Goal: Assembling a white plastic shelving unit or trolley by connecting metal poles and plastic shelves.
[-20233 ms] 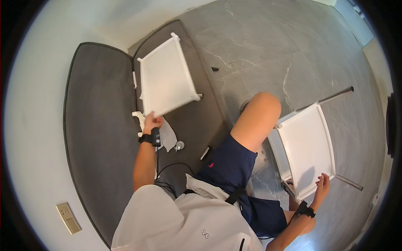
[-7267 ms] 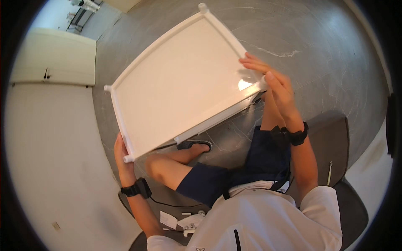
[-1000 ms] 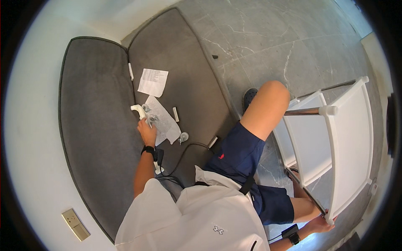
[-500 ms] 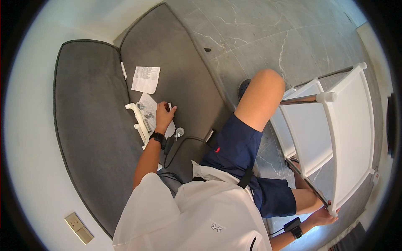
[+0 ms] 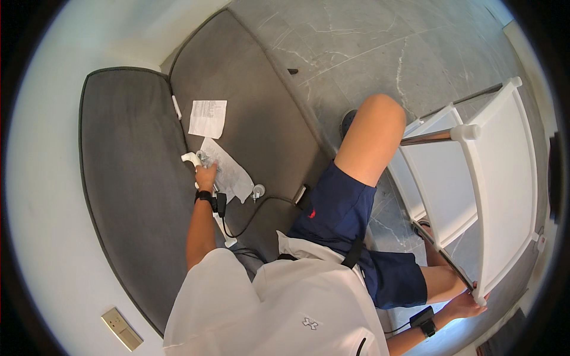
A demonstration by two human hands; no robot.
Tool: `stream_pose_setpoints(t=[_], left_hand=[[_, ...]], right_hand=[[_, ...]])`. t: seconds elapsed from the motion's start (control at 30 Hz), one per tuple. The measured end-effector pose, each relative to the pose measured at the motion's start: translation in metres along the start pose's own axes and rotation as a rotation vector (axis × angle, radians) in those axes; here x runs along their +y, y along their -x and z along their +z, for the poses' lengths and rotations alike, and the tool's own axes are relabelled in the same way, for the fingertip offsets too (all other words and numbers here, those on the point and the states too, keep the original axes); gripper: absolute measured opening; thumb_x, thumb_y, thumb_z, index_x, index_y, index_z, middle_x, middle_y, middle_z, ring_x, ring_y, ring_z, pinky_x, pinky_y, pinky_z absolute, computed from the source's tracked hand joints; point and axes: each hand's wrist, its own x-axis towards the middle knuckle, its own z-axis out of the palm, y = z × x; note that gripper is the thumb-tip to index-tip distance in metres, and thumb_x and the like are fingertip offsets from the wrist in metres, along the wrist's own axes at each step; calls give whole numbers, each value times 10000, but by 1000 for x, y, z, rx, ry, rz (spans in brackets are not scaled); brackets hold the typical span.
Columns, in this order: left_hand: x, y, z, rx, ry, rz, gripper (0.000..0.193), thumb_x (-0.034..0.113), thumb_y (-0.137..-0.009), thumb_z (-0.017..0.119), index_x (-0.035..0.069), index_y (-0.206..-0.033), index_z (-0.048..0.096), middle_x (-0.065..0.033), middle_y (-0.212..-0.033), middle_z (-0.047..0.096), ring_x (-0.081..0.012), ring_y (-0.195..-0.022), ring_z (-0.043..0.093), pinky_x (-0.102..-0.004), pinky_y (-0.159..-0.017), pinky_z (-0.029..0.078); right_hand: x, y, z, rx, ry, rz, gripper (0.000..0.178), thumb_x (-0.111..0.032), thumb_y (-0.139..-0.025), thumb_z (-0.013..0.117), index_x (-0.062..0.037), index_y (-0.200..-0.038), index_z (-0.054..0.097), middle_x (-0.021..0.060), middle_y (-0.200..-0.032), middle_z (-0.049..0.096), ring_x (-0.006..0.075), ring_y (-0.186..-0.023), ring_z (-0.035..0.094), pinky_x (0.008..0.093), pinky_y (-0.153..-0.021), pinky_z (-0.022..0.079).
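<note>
On the sofa, my left hand (image 5: pixel 206 177) is closed around a curved white plastic handle-like piece (image 5: pixel 190 158), covering its middle. Beside its fingers, small metal parts (image 5: pixel 205 159) lie on a creased white sheet (image 5: pixel 230 175). A caster wheel (image 5: pixel 258 190) sits near that sheet's lower corner. At the lower right, my right hand (image 5: pixel 466 304) grips the bottom corner of a white tiered shelf rack (image 5: pixel 506 184) with metal tubes (image 5: pixel 428 137). The rack leans on its side by my legs. Whether a small dark item is also inside my left hand is hidden.
A printed paper (image 5: pixel 208 118) lies farther up the grey sofa (image 5: pixel 255 89), with a thin white stick-like item (image 5: pixel 176 107) in the cushion seam. Black cables (image 5: pixel 261 204) run from my left wrist across the seat. A small dark piece (image 5: pixel 293 71) rests on the tiled floor.
My left hand has moved left and down from the sheet, where it held a small dark item, onto the white plastic piece. My right hand stays on the rack's corner.
</note>
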Motion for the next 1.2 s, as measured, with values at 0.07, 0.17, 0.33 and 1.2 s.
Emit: stream_pose_setpoints(t=[0.07,0.17,0.33,1.2], left_hand=[[-8,-11,5,-69,1,-65,674,433,-791,732,-97,-1177,580,-307,-1171,642,-427,-1164,603,-449,-992,466],[1,-20,29,-83,-71,-17,744,488,-767,742,-94,-1205,594,-261,-1160,666,-389,-1071,651,-412,-923,497],[65,-16,65,-123,99,495,389,208,-811,682,-84,-1065,639,-255,-1012,683,-397,-996,645,-437,-885,488],[335,413,-76,-1498,-76,1401,210,76,-834,698,45,-1041,672,-57,-874,684,-156,-760,665,-255,-700,514]], right_hand=[[-5,-5,-5,4,6,9,819,-585,-928,517,79,-1400,434,243,-1269,571,313,-1120,614,406,-941,522],[-11,-1,1,67,26,-4,793,-568,-947,491,69,-1414,423,251,-1325,542,325,-1191,578,415,-979,495],[-33,12,8,256,227,-88,639,-496,-1007,374,-68,-1480,402,197,-1437,474,318,-1380,405,491,-1129,314],[10,166,129,-1057,357,-101,574,-218,-848,769,-24,-1331,527,201,-1292,546,374,-1060,617,399,-864,543]])
